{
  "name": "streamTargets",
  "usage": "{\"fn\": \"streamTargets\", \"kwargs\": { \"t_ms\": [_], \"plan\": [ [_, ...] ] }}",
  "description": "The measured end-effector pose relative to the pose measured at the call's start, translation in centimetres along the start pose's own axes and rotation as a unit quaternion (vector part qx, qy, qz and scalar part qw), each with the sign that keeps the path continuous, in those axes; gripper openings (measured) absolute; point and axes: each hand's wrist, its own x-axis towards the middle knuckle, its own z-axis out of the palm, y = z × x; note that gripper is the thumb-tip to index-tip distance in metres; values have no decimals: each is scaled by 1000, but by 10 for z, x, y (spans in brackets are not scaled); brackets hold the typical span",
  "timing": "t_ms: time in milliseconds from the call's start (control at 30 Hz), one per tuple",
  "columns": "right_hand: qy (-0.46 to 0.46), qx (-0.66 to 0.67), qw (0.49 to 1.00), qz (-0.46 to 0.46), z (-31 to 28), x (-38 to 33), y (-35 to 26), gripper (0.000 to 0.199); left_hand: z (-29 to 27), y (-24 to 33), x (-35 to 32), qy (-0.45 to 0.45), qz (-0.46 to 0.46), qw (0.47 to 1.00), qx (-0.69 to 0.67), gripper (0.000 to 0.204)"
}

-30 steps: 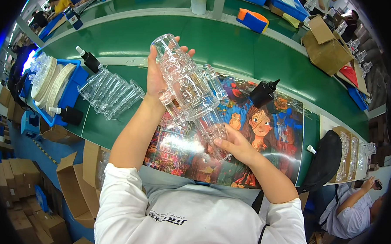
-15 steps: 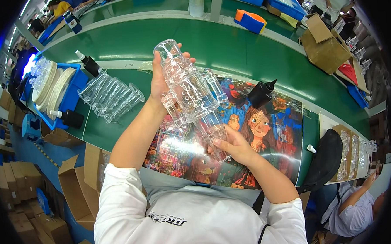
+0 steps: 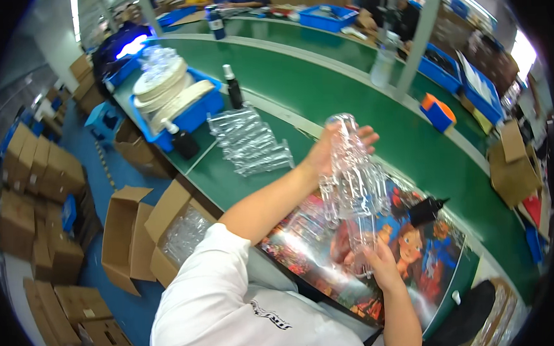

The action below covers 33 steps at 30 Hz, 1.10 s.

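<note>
Both my hands hold a clear, glass-like tube assembly (image 3: 359, 191), wide in the middle with smaller tubes at its sides. My left hand (image 3: 321, 155) is closed round its far end, the fingers partly behind it. At the narrow near end, my right hand (image 3: 385, 266) grips the stem with thumb and fingers. Below it lies a glossy picture mat (image 3: 311, 258) with a cartoon figure. A black bottle with a pointed tip (image 3: 424, 212) lies on the mat to the right. Several clear tubes (image 3: 248, 143) lie in a row on the green table to the left.
A blue bin (image 3: 207, 113) with pale round pieces stands far left, beside two black spray bottles (image 3: 234, 91) (image 3: 183, 143). Open cardboard boxes (image 3: 128, 235) sit at the table's left edge. An orange-and-blue tape dispenser (image 3: 438, 112) and a brown carton (image 3: 513, 172) are right.
The view has swung left, so the table and its things sit further right in the picture. The tube assembly stays in both my hands and now points more nearly straight away from me.
</note>
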Motion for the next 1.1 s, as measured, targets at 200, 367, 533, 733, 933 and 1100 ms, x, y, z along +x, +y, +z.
{"fn": "streamTargets", "kwargs": {
  "t_ms": [200, 367, 533, 733, 933, 1100],
  "plan": [
    [22, -46, 998, -24, 6, 2, -1, 38, 8, 1, -14, 29, 16, 998, 59, 39],
    [40, -69, 996, -44, 3, 3, 1, 36, 5, -2, -8, 32, 21, 998, 59, 38],
    [47, -9, 999, -16, 4, 2, -1, 34, 3, -6, -8, 41, 21, 998, 45, 34],
    [49, -24, 998, -26, -1, 4, 3, 31, 2, -9, -7, 56, 22, 998, 31, 33],
    [61, -28, 997, -25, -4, 3, 6, 37, 1, -8, -7, 69, 25, 996, 48, 35],
    [41, -28, 999, -18, 4, 3, 0, 30, 4, -4, -9, 51, 16, 997, 58, 34]
  ]
}}
